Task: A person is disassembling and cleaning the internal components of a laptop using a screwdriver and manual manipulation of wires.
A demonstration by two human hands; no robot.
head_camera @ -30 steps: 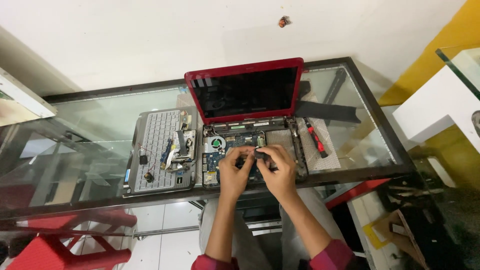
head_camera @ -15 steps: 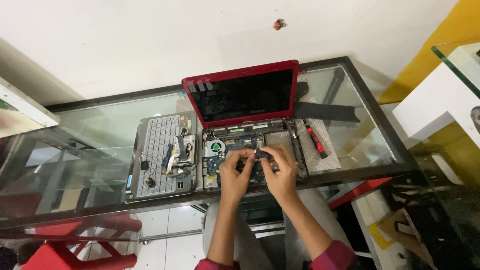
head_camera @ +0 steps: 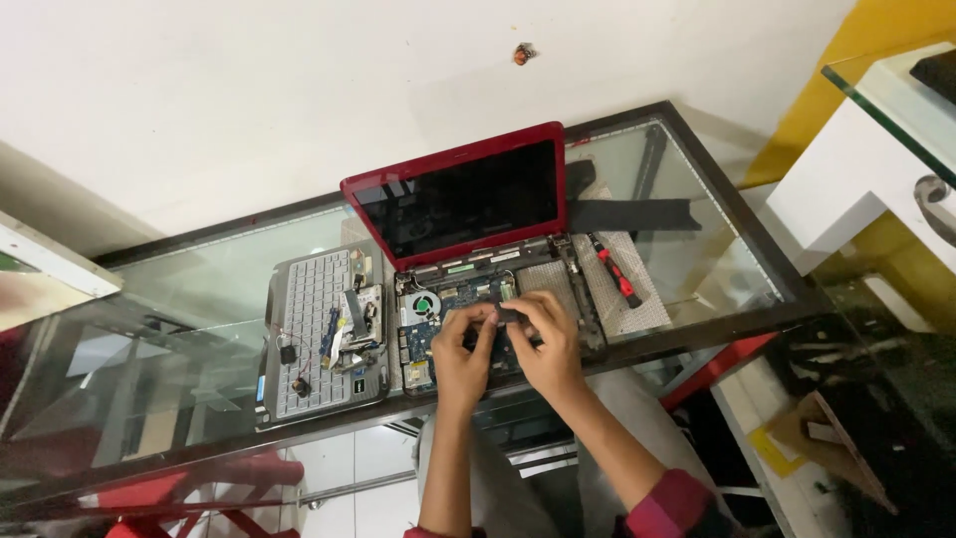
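Note:
A red laptop point(head_camera: 468, 199) stands open on a glass table point(head_camera: 697, 259), its base stripped so the circuit board and fan point(head_camera: 426, 302) show. My left hand point(head_camera: 463, 354) and my right hand point(head_camera: 546, 344) are together over the middle of the board. Both pinch a small dark part point(head_camera: 510, 315) between their fingertips, just above the board. The removed grey keyboard cover point(head_camera: 314, 334) lies to the left of the laptop base with small parts on it.
A red-handled screwdriver point(head_camera: 615, 276) lies on a pale mat right of the laptop. A long black strip point(head_camera: 627, 214) sits behind it. A white cabinet point(head_camera: 866, 179) stands at right, red stools under the table at left, clutter on the floor at lower right.
Both hands stay over the laptop board with only slight finger movement on the small part. The view has shifted a little.

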